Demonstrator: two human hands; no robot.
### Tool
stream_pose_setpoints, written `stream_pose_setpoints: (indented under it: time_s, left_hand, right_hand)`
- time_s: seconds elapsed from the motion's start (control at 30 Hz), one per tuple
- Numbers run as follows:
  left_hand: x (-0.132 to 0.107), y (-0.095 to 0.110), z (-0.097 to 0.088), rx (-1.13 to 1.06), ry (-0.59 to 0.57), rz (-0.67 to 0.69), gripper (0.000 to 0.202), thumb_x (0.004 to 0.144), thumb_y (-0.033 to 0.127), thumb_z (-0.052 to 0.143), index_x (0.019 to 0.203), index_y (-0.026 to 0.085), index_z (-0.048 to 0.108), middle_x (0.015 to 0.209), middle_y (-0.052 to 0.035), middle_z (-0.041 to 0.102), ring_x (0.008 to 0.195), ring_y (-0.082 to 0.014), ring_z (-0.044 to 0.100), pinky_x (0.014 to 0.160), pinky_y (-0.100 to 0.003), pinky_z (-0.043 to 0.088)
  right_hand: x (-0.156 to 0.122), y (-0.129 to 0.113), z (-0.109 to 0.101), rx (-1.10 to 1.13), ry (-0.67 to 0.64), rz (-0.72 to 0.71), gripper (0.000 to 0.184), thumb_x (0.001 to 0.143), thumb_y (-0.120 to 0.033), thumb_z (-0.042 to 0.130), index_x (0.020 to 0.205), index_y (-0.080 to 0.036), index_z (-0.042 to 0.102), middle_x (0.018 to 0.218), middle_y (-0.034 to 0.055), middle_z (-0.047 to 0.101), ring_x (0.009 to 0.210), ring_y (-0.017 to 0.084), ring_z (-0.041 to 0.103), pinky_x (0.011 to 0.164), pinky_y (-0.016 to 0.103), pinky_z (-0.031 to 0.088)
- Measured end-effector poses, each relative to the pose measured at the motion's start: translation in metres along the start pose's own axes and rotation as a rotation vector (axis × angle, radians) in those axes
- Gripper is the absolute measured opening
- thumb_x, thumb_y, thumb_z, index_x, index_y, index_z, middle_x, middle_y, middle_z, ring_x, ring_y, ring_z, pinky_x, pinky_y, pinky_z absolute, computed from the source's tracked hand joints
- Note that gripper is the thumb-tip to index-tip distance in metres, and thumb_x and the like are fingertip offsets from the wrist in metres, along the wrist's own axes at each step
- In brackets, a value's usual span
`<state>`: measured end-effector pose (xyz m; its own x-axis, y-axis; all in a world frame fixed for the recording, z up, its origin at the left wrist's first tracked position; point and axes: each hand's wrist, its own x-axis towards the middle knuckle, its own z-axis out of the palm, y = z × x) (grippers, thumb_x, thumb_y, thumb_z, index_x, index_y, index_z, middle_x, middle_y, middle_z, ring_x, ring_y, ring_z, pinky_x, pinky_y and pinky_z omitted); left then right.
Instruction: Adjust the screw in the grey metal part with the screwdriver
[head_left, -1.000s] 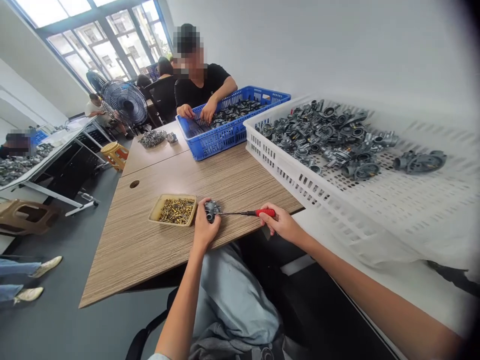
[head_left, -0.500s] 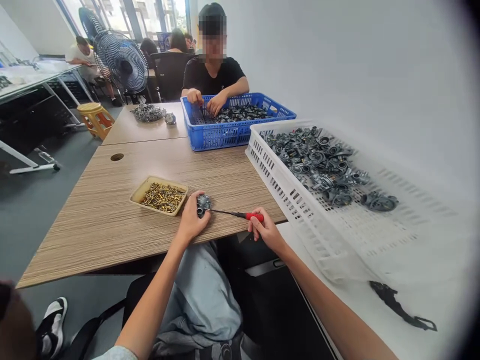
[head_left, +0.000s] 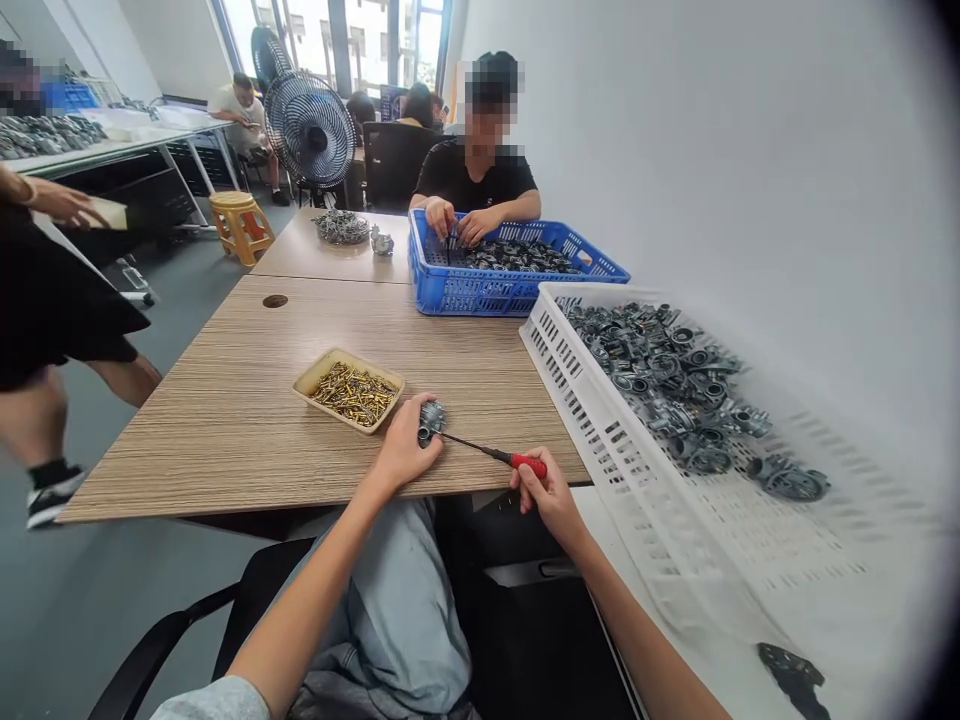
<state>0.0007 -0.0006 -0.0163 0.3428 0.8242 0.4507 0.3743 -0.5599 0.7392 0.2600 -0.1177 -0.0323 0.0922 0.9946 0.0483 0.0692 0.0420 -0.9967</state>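
Note:
My left hand (head_left: 409,445) is closed around a small grey metal carburetor (head_left: 430,420) and holds it on the wooden table (head_left: 225,420) near the front edge. A red-handled screwdriver (head_left: 528,464) is in my right hand (head_left: 547,490), fingers wrapped about its grip. Its thin dark shaft points left, with the tip at the carburetor's side; how the tip sits there is too small to tell. Just beyond my left hand stands a cream tray (head_left: 306,388) filled with small brass-coloured parts (head_left: 352,392).
At my right a white crate (head_left: 570,370) holds many carburetors (head_left: 667,370). Across the table a person in black (head_left: 480,180) works over a blue crate (head_left: 517,295). A pile of metal parts (head_left: 341,227) lies at the far left. Someone in dark clothes (head_left: 67,290) is by the left side.
The view has swung left, so the table sits further right. A walking person has appeared at the left. Both my hands keep their holds on the carburetor and screwdriver.

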Motion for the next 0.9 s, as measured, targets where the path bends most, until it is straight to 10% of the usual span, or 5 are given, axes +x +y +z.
stream_pose_setpoints:
  time_s: [0.9]
  left_hand:
    - [-0.001, 0.004, 0.001, 0.045, 0.045, 0.034, 0.065, 0.080, 0.016, 0.061, 0.143, 0.018, 0.043, 0.136, -0.0150, 0.057, 0.130, -0.0287, 0.054, 0.118, -0.047, 0.042]
  right_hand:
    - [-0.004, -0.008, 0.001, 0.024, -0.001, 0.025, 0.031, 0.098, -0.050, 0.065, 0.109, -0.027, 0.046, 0.082, -0.0041, 0.067, 0.046, 0.010, 0.049, 0.046, 0.025, 0.049]
